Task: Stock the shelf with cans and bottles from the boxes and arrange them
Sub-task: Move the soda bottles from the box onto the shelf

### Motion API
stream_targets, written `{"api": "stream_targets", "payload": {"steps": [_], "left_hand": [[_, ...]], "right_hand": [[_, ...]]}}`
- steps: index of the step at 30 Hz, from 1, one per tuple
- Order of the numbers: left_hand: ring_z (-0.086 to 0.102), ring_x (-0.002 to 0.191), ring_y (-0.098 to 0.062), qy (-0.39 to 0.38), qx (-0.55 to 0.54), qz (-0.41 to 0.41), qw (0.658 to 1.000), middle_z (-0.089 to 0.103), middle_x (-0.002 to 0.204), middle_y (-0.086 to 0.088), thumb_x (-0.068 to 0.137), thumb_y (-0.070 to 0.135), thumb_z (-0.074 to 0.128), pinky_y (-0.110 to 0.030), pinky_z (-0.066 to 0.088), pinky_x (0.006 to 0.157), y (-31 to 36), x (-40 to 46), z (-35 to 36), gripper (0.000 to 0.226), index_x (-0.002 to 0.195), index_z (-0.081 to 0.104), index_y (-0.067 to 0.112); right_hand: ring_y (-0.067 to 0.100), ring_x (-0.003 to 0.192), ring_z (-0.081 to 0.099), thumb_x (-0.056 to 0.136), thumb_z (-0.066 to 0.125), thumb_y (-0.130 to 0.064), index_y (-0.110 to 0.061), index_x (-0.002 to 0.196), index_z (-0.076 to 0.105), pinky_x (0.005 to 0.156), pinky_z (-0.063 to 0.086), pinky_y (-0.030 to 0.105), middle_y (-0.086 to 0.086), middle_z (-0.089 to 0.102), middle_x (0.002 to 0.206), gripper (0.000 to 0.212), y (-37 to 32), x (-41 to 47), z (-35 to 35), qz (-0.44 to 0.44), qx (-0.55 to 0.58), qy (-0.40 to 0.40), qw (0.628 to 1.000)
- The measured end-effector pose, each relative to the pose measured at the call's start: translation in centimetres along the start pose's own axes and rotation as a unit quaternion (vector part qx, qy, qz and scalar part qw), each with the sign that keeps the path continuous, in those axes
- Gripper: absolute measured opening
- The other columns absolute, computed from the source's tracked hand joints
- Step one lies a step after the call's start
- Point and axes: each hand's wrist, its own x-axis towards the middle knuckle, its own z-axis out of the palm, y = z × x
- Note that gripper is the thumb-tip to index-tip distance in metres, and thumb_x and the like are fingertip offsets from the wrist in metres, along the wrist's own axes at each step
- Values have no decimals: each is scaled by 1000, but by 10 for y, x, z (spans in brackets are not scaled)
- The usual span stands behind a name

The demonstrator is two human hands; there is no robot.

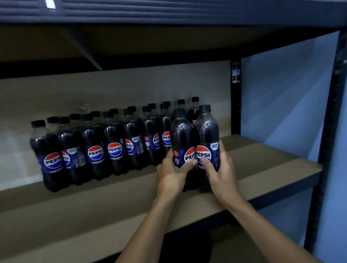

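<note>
Two bottles (195, 142), bases hidden behind gripping left hand (172, 175) and right hand (221, 173).

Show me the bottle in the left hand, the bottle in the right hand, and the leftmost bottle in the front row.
Left-hand bottle (181, 131), head view, dark upper body.
Right-hand bottle (206, 127), head view, dark upper body.
Leftmost front bottle (52, 160), head view, Pepsi label.

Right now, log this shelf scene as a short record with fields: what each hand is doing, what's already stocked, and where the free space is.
left hand: left hand grips the left Pepsi bottle
right hand: right hand grips the right Pepsi bottle
held bottles: upright, side by side, touching, labels facing the camera
stocked: rows of Pepsi bottles at the back, black caps
free space: bare front of the shelf board
frame: dark metal upright at right
</note>
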Motion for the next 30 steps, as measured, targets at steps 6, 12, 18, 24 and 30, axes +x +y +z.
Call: {"api": "stream_targets", "payload": {"steps": [6, 12, 18, 24, 30], "left_hand": [[65, 103, -19, 30, 78, 4, 997, 71, 106, 4, 80, 35, 77, -32, 50, 93, -18, 48, 42, 47, 120, 59, 19], [45, 125, -35, 77, 272, -14, 959, 47, 134, -18, 94, 49, 55, -44, 47, 88, -27, 81, 84, 78, 151, 23, 6], [43, 123, -35, 101, 310, -50, 944, 37, 135, -18, 89, 23, 67, -44, 49, 88, -37, 109, 102, 86, 154, 13, 10], [54, 112, -35, 96, 283, -26, 954, 46, 126, -14, 86, 7, 62, -46, 50, 88, -43, 116, 100, 60, 139, 36, 15], [54, 113, -34, 57, 277, -25, 959, 46, 132, -10, 87, 8, 60, -41, 45, 93, -45, 112, 100, 43, 130, 54, 13]], "right_hand": [[11, 100, 67, 87, 70, -6, -21, 125, 57, 96, 53, 44, 1, 70, 111, 43, 37, 64, -6, 62, 57, -30, 996], [16, 102, 65, 71, 70, -54, -36, 129, 55, 91, 55, 43, -2, 68, 106, 62, 99, 116, 16, 47, -53, 4, 997], [19, 104, 64, 84, 75, -26, -21, 140, 49, 90, 52, 32, 5, 70, 114, 62, 99, 135, 32, 39, -96, -3, 995], [29, 110, 61, 82, 73, -23, -18, 131, 50, 95, 52, 45, 11, 63, 120, 54, 117, 152, 53, 70, -149, -21, 986], [35, 108, 57, 83, 72, -12, -8, 131, 53, 96, 48, 41, 19, 54, 120, 52, 112, 157, 53, 82, -254, -61, 962]]}}
